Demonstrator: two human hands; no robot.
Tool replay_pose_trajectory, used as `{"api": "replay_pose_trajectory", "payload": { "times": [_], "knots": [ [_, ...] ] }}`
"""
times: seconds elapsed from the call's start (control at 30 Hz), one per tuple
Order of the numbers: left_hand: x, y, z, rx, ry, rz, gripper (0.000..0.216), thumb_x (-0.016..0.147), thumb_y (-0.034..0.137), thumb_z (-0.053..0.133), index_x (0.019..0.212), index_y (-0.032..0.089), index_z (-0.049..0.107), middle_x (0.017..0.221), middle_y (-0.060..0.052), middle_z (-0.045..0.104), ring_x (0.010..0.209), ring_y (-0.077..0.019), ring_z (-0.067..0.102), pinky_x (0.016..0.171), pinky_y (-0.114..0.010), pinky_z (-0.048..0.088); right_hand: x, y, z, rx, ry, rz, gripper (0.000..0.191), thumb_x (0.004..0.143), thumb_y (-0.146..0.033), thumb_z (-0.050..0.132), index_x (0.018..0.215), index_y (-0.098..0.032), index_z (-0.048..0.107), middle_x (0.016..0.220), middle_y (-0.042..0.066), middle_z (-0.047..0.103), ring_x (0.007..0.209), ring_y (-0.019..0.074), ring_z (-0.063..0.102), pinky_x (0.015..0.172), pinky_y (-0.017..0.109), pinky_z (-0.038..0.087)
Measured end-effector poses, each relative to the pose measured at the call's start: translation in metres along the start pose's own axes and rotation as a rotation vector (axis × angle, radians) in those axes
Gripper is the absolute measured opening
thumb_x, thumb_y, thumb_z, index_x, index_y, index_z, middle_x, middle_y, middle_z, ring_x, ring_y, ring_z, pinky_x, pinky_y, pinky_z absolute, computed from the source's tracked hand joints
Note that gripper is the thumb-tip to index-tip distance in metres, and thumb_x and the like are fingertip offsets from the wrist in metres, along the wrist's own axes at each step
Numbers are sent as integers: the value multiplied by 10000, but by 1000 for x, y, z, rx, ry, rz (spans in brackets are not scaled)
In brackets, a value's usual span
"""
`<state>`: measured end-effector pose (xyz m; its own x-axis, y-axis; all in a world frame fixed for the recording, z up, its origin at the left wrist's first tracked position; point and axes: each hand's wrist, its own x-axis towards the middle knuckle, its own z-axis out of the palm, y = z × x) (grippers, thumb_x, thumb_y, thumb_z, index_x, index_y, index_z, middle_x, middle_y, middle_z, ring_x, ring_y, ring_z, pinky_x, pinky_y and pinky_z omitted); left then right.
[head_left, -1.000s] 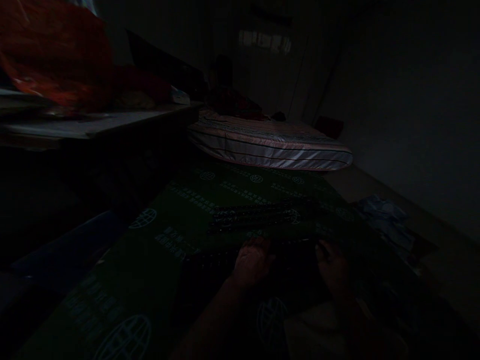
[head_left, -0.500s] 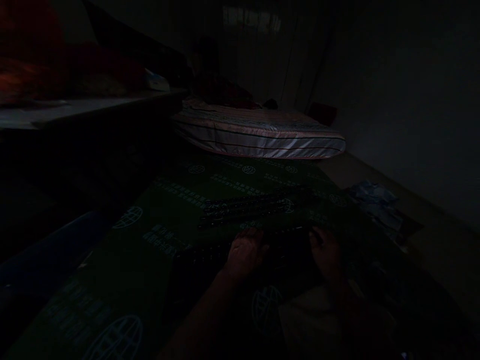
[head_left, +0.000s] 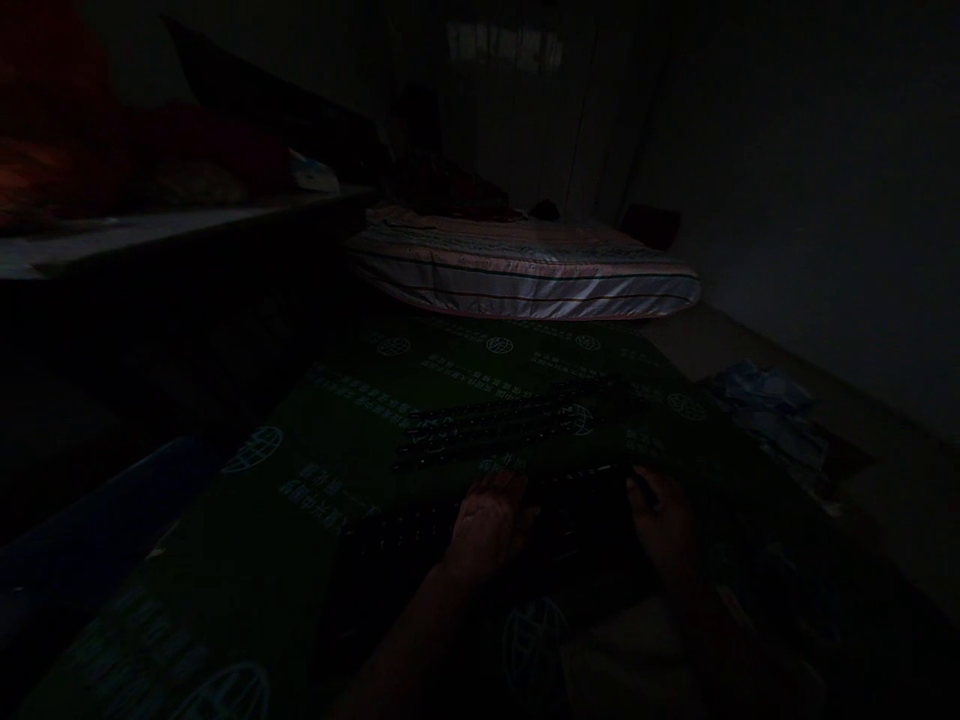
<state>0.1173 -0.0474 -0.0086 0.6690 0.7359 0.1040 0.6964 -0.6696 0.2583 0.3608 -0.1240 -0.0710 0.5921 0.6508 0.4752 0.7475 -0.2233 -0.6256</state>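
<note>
The room is very dark. My left hand point(head_left: 489, 525) and my right hand point(head_left: 664, 525) lie close together over a dark strip-like thing point(head_left: 577, 480) on a green printed mat point(head_left: 300, 470). Both hands look curled around that strip, though the darkness hides the fingers' grip. Just beyond my hands lies a bundle of dark glossy strips point(head_left: 495, 425) on the same mat.
A striped mattress point(head_left: 525, 280) lies on the floor behind the mat. A low table edge point(head_left: 172, 230) with red cloth on it stands at the left. Crumpled bluish material point(head_left: 765, 405) lies on the floor at the right, near a wall.
The view drifted slightly left and down, then settled. My hands stay at the same strip and have barely shifted.
</note>
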Motion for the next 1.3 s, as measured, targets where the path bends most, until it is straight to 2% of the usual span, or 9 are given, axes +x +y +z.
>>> {"api": "replay_pose_trajectory", "payload": {
  "times": [0.2,0.43,0.87,1.1,1.2,1.3],
  "knots": [
    [-1,0,-2,-24,11,2,285,875,306,491,1103,159,578,1105,-109,631,981,-269,593,865,-394,454,-1,1,2,-14,-3,1,447,786,-504,427,941,-163,671,988,133,664,934,266,596,848,430,461],
    [-3,3,-2,-25,7,-9,288,876,306,495,1103,152,581,1099,-112,631,986,-270,591,882,-407,457,-3,5,2,-26,-40,3,505,801,-537,411,973,-135,662,1025,162,649,954,278,596,871,443,458],
    [-2,1,-2,-6,15,3,276,875,296,492,1100,159,577,1085,-103,633,963,-266,594,867,-403,467,-1,1,0,-31,-33,-51,445,820,-506,415,983,-162,646,1031,139,650,961,273,592,869,455,463],
    [-2,1,-2,-28,6,4,266,881,294,484,1090,158,577,1089,-103,628,969,-262,588,876,-405,460,5,-20,-13,-144,-146,-70,405,838,-420,396,1029,-156,636,1055,135,648,982,265,604,860,428,483],
    [-2,-1,1,-17,23,7,292,887,306,472,1121,159,566,1111,-106,623,978,-266,584,878,-406,457,7,-33,-23,-221,-256,-105,401,863,-391,384,1080,-153,624,1090,131,646,978,246,618,860,396,488],
    [-2,-2,3,-7,28,0,310,884,313,479,1138,156,560,1134,-114,615,994,-277,578,878,-419,457,8,-50,-35,-299,-424,-197,379,876,-343,383,1113,-172,624,1100,119,658,971,237,635,868,385,486]
  ]
}}
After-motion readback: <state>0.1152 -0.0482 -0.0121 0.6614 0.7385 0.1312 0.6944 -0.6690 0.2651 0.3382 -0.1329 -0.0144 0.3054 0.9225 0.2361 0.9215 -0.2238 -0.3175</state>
